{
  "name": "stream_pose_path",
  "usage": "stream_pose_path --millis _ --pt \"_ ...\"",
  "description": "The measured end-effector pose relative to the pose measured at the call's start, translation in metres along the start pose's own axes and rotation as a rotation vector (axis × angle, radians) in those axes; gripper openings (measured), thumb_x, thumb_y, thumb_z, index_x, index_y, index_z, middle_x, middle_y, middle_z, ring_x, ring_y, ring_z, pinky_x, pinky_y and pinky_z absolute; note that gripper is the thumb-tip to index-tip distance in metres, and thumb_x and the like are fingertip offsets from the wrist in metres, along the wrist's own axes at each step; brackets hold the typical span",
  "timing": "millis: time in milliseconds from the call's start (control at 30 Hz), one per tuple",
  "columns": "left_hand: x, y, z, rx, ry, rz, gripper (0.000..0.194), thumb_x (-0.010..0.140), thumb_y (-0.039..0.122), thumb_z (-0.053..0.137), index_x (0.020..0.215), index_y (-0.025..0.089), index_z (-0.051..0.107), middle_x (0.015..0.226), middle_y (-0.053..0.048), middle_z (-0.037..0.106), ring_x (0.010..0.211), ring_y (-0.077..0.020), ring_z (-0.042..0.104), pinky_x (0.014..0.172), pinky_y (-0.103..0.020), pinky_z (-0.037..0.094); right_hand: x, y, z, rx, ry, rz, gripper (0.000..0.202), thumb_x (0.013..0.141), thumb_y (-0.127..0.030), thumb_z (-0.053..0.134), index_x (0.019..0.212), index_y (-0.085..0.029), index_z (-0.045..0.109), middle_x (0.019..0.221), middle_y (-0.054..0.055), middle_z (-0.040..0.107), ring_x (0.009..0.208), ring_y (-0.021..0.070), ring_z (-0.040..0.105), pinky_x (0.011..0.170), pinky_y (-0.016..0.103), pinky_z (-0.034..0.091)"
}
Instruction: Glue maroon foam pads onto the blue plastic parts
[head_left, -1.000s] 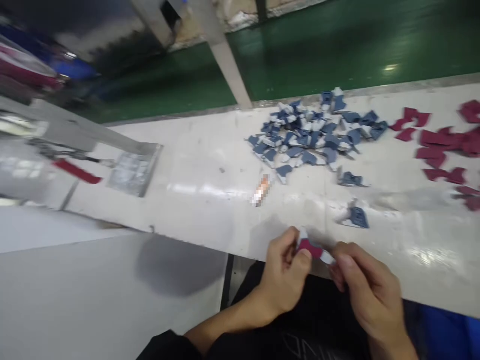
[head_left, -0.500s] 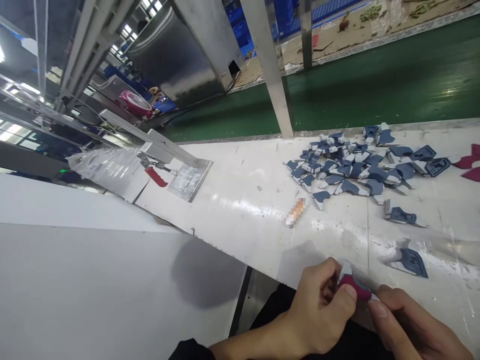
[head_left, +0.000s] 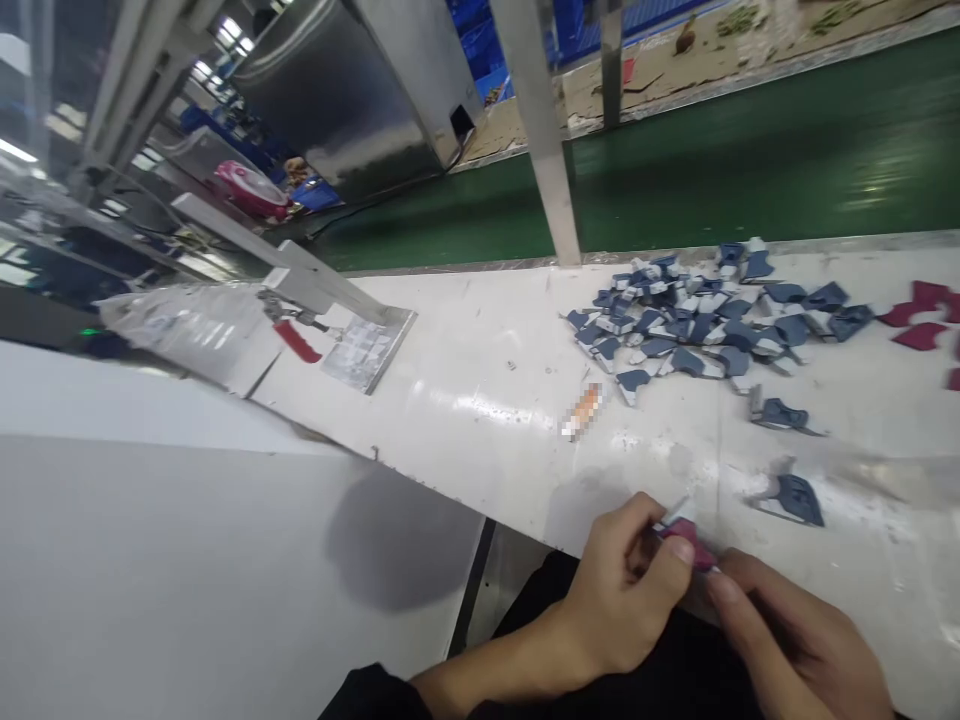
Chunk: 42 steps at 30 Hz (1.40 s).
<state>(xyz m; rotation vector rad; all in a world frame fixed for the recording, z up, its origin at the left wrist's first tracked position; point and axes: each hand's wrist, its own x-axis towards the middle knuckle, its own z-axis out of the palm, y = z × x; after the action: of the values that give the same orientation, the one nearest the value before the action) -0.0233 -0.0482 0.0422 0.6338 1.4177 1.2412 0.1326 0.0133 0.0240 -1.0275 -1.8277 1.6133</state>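
A small maroon and light grey part (head_left: pixel 688 543) is held over the table's front edge. My left hand (head_left: pixel 626 585) pinches it between thumb and fingers on its left side. The fingertips of my right hand (head_left: pixel 787 620) close on its right end. Beyond my hands, a pile of blue and white parts (head_left: pixel 701 325) lies on the white table (head_left: pixel 465 370). Two single blue parts, one nearer (head_left: pixel 799 498) and one farther (head_left: pixel 784 413), rest between the pile and my right hand.
Flat maroon pieces (head_left: pixel 919 335) lie at the far right. A toggle clamp with a red handle (head_left: pixel 298 342) stands on a metal plate (head_left: pixel 371 350) at the left. A metal post (head_left: pixel 544 150) rises at the table's back edge. A blurred orange item (head_left: pixel 583 411) lies mid-table.
The view has shifted slightly, bringing more maroon pieces into sight at the right. The held part is tilted a little differently; both hands still grip it.
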Motion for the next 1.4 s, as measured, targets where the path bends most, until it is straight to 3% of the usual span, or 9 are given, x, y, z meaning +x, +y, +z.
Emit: stream_pose_path --millis 233,467,567,700,867,967,1033,1200,1400 --pt "0.005 -0.015 -0.006 0.025 0.023 0.003 0.042 0.103 0.064 0.059 0.097 0.022 0.061 0.056 0.009 0.040 0.047 -0.0081 0.034 0.045 -0.024 0.027 0.009 -0.004 0.007 0.079 0.001 -0.058 0.032 0.109 -0.036 0.060 0.080 -0.023 0.066 0.072 -0.001 0.066 0.064 0.0160 0.063 0.061 0.024 0.051" --pt "0.014 0.002 -0.002 0.028 0.028 0.011 0.047 0.101 0.062 0.063 0.078 0.021 0.057 0.056 0.009 0.040 0.046 -0.0055 0.033 0.045 -0.022 0.027 0.010 -0.002 0.002 0.094 -0.050 -0.056 0.034 0.110 -0.035 0.058 0.079 -0.022 0.060 0.071 -0.002 0.059 0.062 0.0140 0.053 0.060 0.027 0.042" --pt "0.019 0.008 -0.004 -0.012 0.011 -0.036 0.050 0.100 0.064 0.064 0.076 0.021 0.056 0.049 0.010 0.036 0.041 -0.0050 0.029 0.042 -0.022 0.024 0.010 -0.001 -0.001 0.110 -0.004 -0.053 0.039 0.110 -0.037 0.059 0.075 -0.021 0.058 0.065 -0.003 0.053 0.058 0.0123 0.048 0.056 0.027 0.037" --pt "0.024 0.010 -0.006 0.018 -0.010 -0.042 0.049 0.100 0.061 0.065 0.074 0.020 0.059 0.054 0.009 0.043 0.040 -0.0041 0.032 0.040 -0.021 0.025 0.008 0.004 0.000 0.245 0.096 0.007 0.043 0.113 -0.039 0.054 0.075 -0.022 0.059 0.060 -0.005 0.048 0.054 0.0110 0.045 0.052 0.027 0.036" --pt "0.023 0.008 -0.002 0.111 -0.076 -0.037 0.045 0.102 0.055 0.063 0.072 0.021 0.057 0.054 0.008 0.044 0.040 -0.0049 0.035 0.040 -0.023 0.027 0.009 0.005 0.001 0.522 0.176 0.073 0.009 0.109 -0.037 0.065 0.107 -0.028 0.065 0.069 -0.008 0.056 0.052 0.0107 0.050 0.047 0.023 0.044" --pt "0.022 0.006 -0.001 0.149 -0.101 -0.036 0.044 0.103 0.052 0.062 0.072 0.021 0.056 0.054 0.008 0.043 0.041 -0.0058 0.035 0.041 -0.023 0.028 0.012 0.003 -0.001 0.548 0.140 0.052 0.024 0.108 -0.036 0.067 0.131 -0.030 0.065 0.074 -0.007 0.057 0.054 0.0114 0.052 0.047 0.023 0.047" --pt "0.022 0.004 -0.001 0.167 -0.107 -0.020 0.045 0.103 0.052 0.062 0.071 0.022 0.054 0.053 0.008 0.042 0.041 -0.0059 0.034 0.041 -0.023 0.028 0.012 0.002 -0.003 0.520 0.116 0.037 0.028 0.108 -0.037 0.066 0.135 -0.029 0.068 0.073 -0.006 0.056 0.055 0.0117 0.053 0.048 0.024 0.048" --pt "0.022 0.004 0.001 0.156 -0.155 -0.023 0.037 0.103 0.051 0.063 0.081 0.022 0.066 0.054 0.009 0.038 0.040 -0.0057 0.030 0.040 -0.023 0.025 0.013 0.001 -0.006 0.418 0.093 0.074 0.026 0.107 -0.041 0.067 0.128 -0.028 0.077 0.074 -0.004 0.056 0.059 0.0120 0.055 0.051 0.025 0.049" --pt "0.023 0.008 0.004 0.161 -0.197 -0.041 0.032 0.104 0.047 0.062 0.087 0.022 0.074 0.052 0.009 0.036 0.042 -0.0064 0.027 0.041 -0.023 0.027 0.014 0.002 -0.006 0.495 0.121 0.135 0.026 0.109 -0.046 0.063 0.117 -0.027 0.079 0.067 -0.003 0.060 0.055 0.0134 0.057 0.047 0.025 0.051"
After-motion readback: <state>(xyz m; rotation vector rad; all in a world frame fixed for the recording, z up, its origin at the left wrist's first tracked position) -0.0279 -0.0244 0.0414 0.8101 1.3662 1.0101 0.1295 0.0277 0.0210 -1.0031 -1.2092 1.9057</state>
